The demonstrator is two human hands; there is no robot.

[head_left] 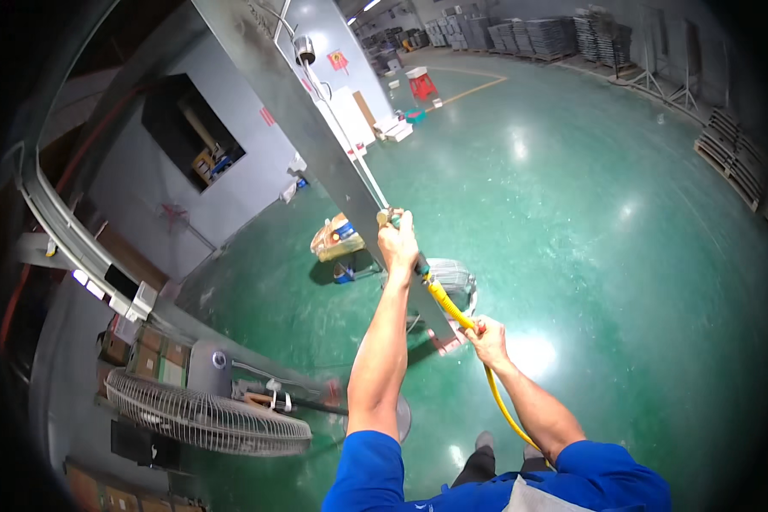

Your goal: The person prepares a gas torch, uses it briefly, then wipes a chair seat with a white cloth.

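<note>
A slim pale pipe (363, 166) runs down the face of a grey steel column (316, 136). At its lower end my left hand (399, 246) is closed around a green-and-metal pipe fitting (395, 219), most of which the fingers hide. Below that hand a dark green end piece joins a yellow air hose (446, 299), whose upper part looks coiled or sleeved. My right hand (489, 343) grips this hose lower down, where a bit of red shows by the fingers. From there the hose hangs in a curve past my right forearm.
Behind the column base stand a caged floor fan (452, 277) and a small stand with a yellowish bin (340, 239). A large pedestal fan (209, 414) and cartons (149, 354) are at left. Far off are a red stool (421, 83) and stacked pallets (730, 158).
</note>
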